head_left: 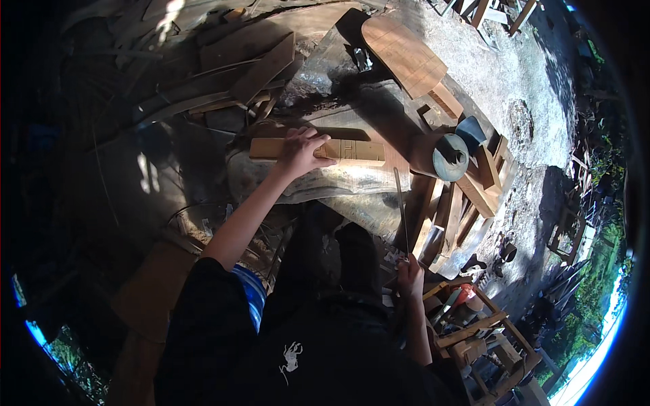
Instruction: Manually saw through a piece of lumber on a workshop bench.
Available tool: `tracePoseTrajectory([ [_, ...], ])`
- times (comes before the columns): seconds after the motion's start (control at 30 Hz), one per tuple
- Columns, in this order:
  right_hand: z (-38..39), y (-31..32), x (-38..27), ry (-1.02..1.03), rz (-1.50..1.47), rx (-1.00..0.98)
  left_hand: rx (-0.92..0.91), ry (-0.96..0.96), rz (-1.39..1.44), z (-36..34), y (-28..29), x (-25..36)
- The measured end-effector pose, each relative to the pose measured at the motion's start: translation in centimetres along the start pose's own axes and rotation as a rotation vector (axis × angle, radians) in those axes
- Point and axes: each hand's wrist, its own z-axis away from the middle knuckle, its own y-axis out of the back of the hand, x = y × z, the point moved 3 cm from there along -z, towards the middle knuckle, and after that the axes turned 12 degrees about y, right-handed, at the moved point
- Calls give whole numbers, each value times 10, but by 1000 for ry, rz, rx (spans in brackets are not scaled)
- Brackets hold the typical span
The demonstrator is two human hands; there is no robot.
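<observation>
Near mid-view in the head camera, a marked wooden bar [359,151] lies on a thick slab [305,183], pinched between thumb and fingers of the left hand [302,150]. Lower right, the right hand [409,276] is closed round the near end of a long slim tool [401,204], perhaps a saw, its far tip near the bar's right end.

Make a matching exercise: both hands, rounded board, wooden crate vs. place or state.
1. Left hand
2. Right hand
3. Round-ended wooden board
4. Wooden-framed crate

A. Upper part of the picture, right of centre
B. Closed around a long thin-bladed tool
C. Lower right of the picture
D. On a line-marked wooden bar

Pairs: 1-D, 2-B, 3-A, 4-C
</observation>
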Motion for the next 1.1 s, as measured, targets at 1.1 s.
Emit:
tracePoseTrajectory([
  [1.1,-113,-96,-5,240,-6,92,622,145,-79,45,-40,56],
])
